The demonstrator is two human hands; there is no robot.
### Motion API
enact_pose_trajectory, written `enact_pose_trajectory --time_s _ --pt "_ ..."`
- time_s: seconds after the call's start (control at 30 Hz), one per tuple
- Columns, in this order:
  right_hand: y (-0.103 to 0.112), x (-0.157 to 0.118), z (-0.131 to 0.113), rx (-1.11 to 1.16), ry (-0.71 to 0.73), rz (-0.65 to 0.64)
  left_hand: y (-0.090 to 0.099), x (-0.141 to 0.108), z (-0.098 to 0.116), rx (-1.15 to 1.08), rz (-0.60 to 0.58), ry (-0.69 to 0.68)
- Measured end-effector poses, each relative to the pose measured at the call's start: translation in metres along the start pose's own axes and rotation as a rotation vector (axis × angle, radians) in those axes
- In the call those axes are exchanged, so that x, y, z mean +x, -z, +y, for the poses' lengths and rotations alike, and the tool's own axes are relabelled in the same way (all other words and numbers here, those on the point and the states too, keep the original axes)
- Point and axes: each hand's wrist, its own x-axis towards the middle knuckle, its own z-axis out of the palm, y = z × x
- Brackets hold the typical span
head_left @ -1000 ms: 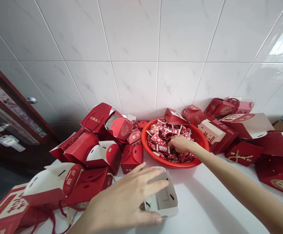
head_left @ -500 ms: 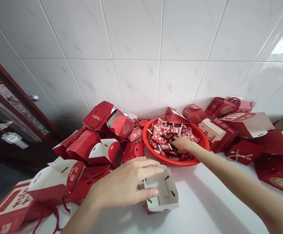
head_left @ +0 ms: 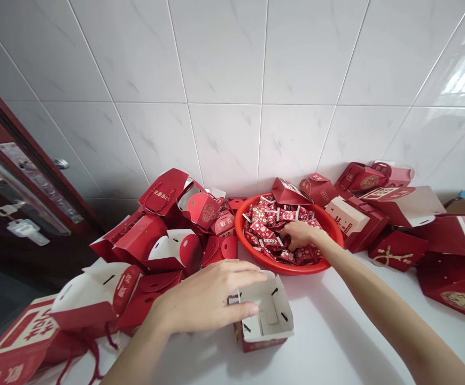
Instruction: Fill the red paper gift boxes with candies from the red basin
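One red basin (head_left: 300, 269), wrapped packets (head_left: 262, 230) too heaped for counting, over a dozen boxes (head_left: 268, 313), one left hand (head_left: 212, 291) and one right hand (head_left: 299, 235) are showing.

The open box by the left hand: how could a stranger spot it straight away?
Near the tiled wall, find the round red basin of wrapped packets. Nearer the viewer, a small open box sits beside the left hand. Unlike the boxes crowded at the left, it stands between the two arms, its pale square inside facing up.

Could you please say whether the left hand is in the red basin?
No, the left hand is at an open box; the right hand is in the red basin.
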Motion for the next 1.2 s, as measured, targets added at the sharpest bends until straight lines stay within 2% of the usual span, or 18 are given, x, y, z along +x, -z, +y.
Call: enact_pose_trajectory --time_s 0.13,0.3,0.4,0.5,0.63,0.77,0.87,0.97,1.1,1.2 --pt "0.010 -0.007 0.018 0.331 0.116 0.089 0.002 0.002 -0.005 -0.041 0.027 -0.030" --pt "0.014 -0.016 0.025 0.715 0.258 0.180 0.003 0.008 -0.010 -0.153 0.038 -0.075" --pt "0.015 -0.021 0.027 0.874 0.297 0.212 0.002 0.014 -0.014 -0.195 0.055 -0.107" --pt "0.014 -0.027 0.027 0.987 0.316 0.253 -0.002 0.023 -0.020 -0.231 0.127 -0.107" --pt "0.014 -0.037 0.017 1.104 0.309 0.323 -0.010 0.048 -0.026 -0.286 0.339 -0.053" --pt "0.016 -0.047 -0.001 1.246 0.298 0.364 -0.016 0.087 -0.029 -0.358 0.501 -0.021" --pt "0.016 -0.051 -0.011 1.233 0.312 0.425 -0.019 0.114 -0.030 -0.409 0.567 0.032" --pt "0.016 -0.052 -0.015 1.194 0.348 0.439 -0.021 0.130 -0.033 -0.416 0.655 0.108" --pt "0.016 -0.052 -0.019 1.152 0.327 0.423 -0.028 0.139 -0.041 -0.519 0.694 0.052" --pt "0.015 -0.049 -0.024 1.206 0.293 0.463 -0.033 0.143 -0.049 -0.636 0.711 0.036"
